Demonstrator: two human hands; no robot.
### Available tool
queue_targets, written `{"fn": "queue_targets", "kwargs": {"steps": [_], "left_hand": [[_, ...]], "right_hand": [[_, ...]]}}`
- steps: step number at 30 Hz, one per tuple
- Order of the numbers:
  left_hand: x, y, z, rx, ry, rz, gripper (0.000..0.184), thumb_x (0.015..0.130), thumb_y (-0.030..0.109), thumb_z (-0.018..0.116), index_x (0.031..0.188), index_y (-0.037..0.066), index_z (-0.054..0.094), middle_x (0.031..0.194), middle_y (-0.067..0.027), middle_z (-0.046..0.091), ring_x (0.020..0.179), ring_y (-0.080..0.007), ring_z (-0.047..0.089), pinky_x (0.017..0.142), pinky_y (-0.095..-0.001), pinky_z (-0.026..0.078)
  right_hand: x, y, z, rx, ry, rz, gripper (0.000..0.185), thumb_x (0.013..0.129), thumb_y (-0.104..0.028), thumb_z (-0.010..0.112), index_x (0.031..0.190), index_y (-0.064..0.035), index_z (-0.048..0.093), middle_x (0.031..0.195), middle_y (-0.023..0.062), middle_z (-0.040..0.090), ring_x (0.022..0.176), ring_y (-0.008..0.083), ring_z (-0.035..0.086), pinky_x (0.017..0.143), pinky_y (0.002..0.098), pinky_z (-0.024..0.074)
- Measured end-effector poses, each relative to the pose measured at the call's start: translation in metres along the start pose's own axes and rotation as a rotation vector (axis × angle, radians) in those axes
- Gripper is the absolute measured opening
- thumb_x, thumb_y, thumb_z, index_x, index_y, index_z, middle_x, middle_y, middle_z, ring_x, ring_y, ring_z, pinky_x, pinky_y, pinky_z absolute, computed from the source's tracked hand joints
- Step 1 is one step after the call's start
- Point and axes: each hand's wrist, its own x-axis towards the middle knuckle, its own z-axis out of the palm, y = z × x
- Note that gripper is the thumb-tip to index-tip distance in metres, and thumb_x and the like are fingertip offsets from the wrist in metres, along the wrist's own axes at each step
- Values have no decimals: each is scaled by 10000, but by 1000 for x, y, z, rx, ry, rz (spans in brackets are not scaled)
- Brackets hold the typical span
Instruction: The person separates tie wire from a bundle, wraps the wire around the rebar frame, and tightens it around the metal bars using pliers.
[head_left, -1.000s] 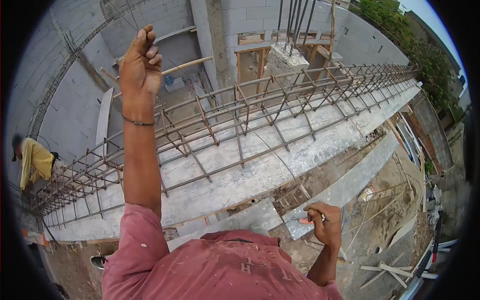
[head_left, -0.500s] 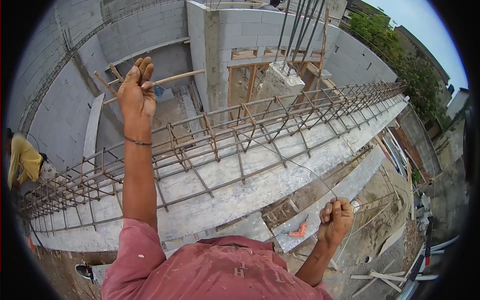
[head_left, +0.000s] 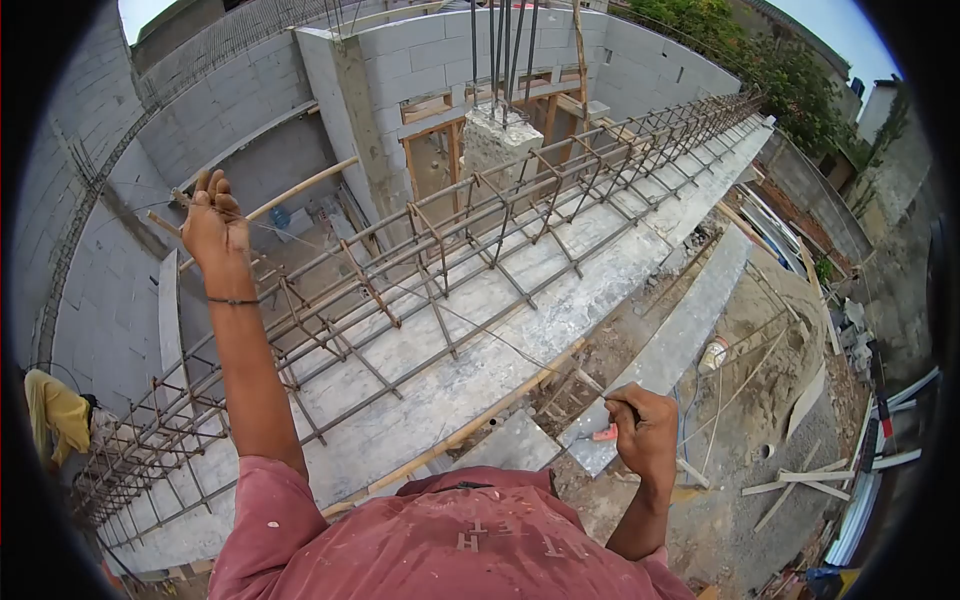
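A thin wire runs slantwise between my two hands, across a long cage of rebar. My left hand is raised beyond the cage at the left, its fingers curled at the wire's far end. Lower right, my right hand is closed in a pinch on the near end, over the ground outside the beam. Beneath the cage lies a pale grey board-like beam base. Ties and stirrups cross the long bars; some of the wire is hard to follow among them.
A concrete column stub with upright bars stands behind the cage. A person in a yellow shirt is at the far left. Below right are a red tool, a white bucket and loose timber strips. A wooden pole spans behind.
The view has shifted and turned. My left hand has moved left and lower in view; my right hand has moved slightly left. The wire between them now looks straighter.
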Motion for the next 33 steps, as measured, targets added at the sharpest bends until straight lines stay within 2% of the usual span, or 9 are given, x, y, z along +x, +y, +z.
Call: {"fn": "queue_targets", "kwargs": {"steps": [1,3,5,7,13,17,20,26,33], "left_hand": [[18,1,-17,1,-15,-5,279,1074,107,386,1166,-63,588,971,-166,698,770,-170,690,607,-194,601],[52,3,-50,-662,-124,-613,243,1051,43,409,1175,-79,579,1010,-181,693,769,-179,689,599,-196,599],[51,1,-44,-553,-227,-525,239,1024,-13,425,1201,-89,566,1062,-193,680,814,-182,685,633,-192,610],[-3,5,12,-35,-256,6,266,1003,-41,434,1236,-75,558,1107,-189,665,917,-213,690,776,-281,640],[-81,10,66,220,-543,70,300,1031,58,479,1316,-19,531,1189,-149,635,1090,-251,662,1058,-473,524],[-99,14,63,379,-730,143,284,1040,138,518,1268,-20,579,1092,-120,666,1006,-216,691,977,-421,572],[-104,19,71,678,-463,489,312,1035,237,577,1089,-44,701,789,-52,683,723,-130,697,715,-282,611],[-67,53,89,986,28,775,259,1015,215,615,1084,-8,728,840,-54,704,703,-102,653,697,-247,577],[-33,39,72,562,-233,83,232,1048,142,491,1177,-38,560,1029,-198,703,900,-263,723,863,-386,630]], "right_hand": [[-1,1,1,56,113,20,118,792,79,660,890,19,687,712,150,661,588,283,655,557,324,494],[-5,-1,3,88,156,24,110,794,89,655,873,18,684,696,131,658,572,234,648,546,304,480],[-9,-1,7,183,112,54,49,861,73,643,863,42,682,677,94,659,594,131,631,549,272,480],[-13,9,15,195,92,37,35,881,52,641,868,39,672,681,91,658,604,122,632,556,274,483],[-30,30,39,433,-345,255,40,897,0,658,875,33,659,720,60,626,637,115,609,589,269,462],[-41,34,44,559,-339,338,52,900,-14,651,864,21,661,716,40,622,633,111,594,580,271,449],[-39,33,44,472,-369,332,48,898,-13,648,863,15,663,717,43,626,636,110,600,585,280,462],[-47,51,53,505,-411,252,62,909,-26,647,872,19,668,720,47,632,649,116,618,594,282,478],[-54,75,52,784,-309,235,114,921,-67,669,904,46,675,736,61,633,651,133,623,610,279,486]]}}
